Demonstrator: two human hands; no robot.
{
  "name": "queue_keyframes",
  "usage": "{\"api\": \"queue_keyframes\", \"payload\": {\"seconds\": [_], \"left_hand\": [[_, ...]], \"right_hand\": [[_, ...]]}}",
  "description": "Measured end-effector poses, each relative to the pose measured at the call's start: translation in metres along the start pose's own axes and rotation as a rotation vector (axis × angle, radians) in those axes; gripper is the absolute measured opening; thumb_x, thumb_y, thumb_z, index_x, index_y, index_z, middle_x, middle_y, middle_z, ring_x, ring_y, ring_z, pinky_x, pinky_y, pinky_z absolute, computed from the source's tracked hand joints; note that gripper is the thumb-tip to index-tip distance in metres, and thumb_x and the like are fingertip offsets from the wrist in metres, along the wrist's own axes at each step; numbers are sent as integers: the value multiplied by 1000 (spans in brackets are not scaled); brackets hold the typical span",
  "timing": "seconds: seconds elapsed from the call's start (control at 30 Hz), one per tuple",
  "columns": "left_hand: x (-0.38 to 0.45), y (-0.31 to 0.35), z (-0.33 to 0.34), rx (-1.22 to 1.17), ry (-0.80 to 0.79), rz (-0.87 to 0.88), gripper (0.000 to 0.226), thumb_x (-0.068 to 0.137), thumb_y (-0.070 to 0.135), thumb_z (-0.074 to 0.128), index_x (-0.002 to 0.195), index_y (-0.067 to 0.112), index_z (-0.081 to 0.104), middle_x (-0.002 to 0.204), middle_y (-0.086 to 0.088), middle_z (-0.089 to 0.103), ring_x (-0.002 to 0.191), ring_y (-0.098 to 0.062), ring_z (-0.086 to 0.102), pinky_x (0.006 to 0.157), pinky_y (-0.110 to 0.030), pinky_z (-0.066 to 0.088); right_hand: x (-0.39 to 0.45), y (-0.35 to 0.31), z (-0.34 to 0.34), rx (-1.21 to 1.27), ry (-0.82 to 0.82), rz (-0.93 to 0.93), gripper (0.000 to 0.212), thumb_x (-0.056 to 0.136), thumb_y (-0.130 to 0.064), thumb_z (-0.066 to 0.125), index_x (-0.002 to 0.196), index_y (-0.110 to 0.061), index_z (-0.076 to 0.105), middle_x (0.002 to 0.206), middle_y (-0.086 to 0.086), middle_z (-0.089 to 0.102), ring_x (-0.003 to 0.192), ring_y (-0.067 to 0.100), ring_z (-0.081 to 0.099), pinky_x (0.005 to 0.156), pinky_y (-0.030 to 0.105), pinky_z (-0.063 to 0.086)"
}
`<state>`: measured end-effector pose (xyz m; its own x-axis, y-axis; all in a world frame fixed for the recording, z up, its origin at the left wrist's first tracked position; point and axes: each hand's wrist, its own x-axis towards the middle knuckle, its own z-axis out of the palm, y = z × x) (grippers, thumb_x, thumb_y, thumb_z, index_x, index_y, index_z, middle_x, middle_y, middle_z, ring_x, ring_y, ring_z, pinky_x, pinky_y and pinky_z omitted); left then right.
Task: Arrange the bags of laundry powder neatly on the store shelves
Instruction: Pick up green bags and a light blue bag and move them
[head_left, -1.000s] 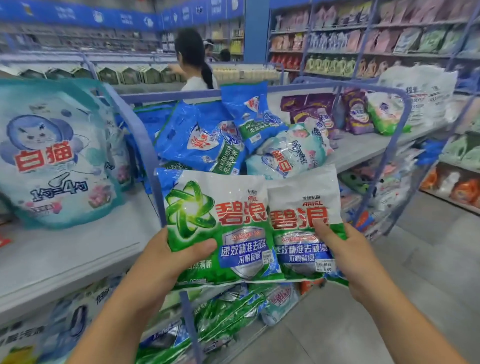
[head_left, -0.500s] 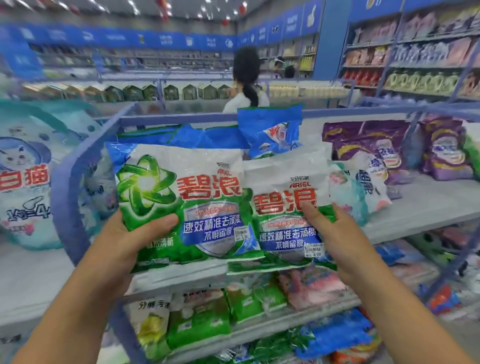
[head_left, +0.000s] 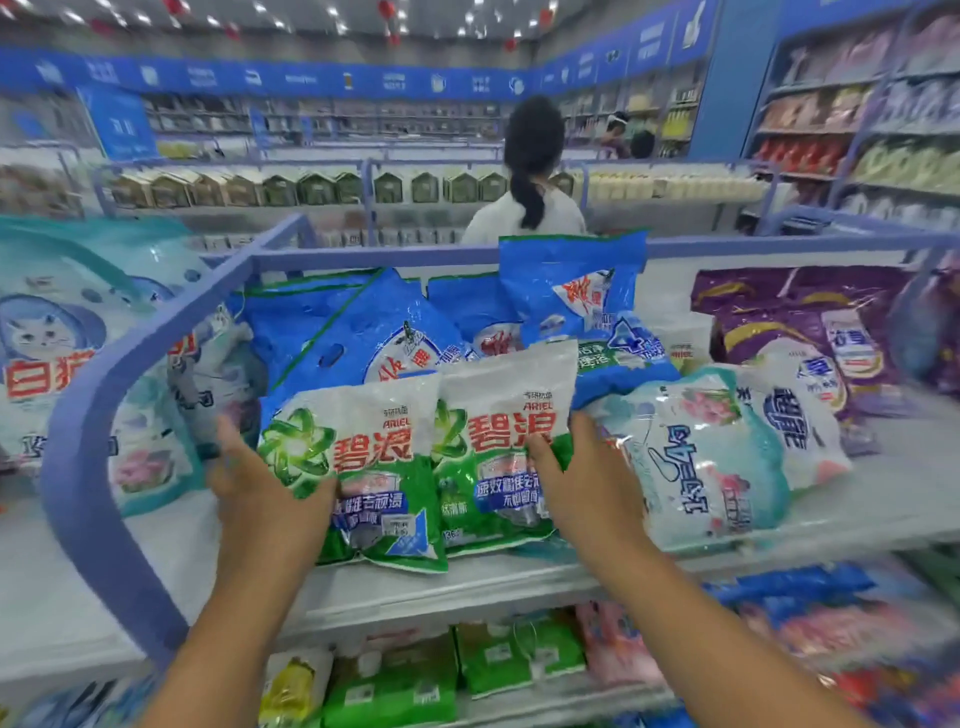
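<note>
The step in hand appears to be placement: two green-and-white Ariel bags, the left bag (head_left: 358, 467) and the right bag (head_left: 504, 447), sit side by side at the front of the white top shelf (head_left: 467, 587), ahead of the blue bags (head_left: 363, 332). The left hand (head_left: 270, 499) grips the left bag's lower corner, thumb on its face; the right hand (head_left: 582, 483) pinches the right bag's edge. The next move likely calls for releasing both and squaring them; beyond the shelf rail (head_left: 447, 253) lies a store aisle, another person (head_left: 524, 208) facing away.
</note>
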<state>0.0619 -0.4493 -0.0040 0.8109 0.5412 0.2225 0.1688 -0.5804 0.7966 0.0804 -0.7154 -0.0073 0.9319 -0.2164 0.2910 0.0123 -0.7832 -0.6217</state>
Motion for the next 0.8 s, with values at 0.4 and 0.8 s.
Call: {"api": "queue_keyframes", "payload": {"seconds": [0.4, 0.8], "left_hand": [[-62, 43, 74, 96, -365, 846, 52, 90, 56, 47, 139, 43, 55, 166, 7, 25, 157, -15, 2, 127, -49, -3], [-97, 80, 122, 386, -294, 723, 79, 81, 85, 26, 154, 55, 15, 169, 11, -8, 156, -17, -12, 124, -40, -12]], "right_hand": [[25, 4, -62, -364, 114, -231, 28, 92, -47, 63, 98, -20, 70, 100, 3, 61, 104, 27, 53, 86, 41, 47], [101, 43, -121, -782, -391, -381, 66, 86, -74, 54, 137, -32, 54, 132, 1, 65, 120, 25, 59, 96, 35, 45]]}}
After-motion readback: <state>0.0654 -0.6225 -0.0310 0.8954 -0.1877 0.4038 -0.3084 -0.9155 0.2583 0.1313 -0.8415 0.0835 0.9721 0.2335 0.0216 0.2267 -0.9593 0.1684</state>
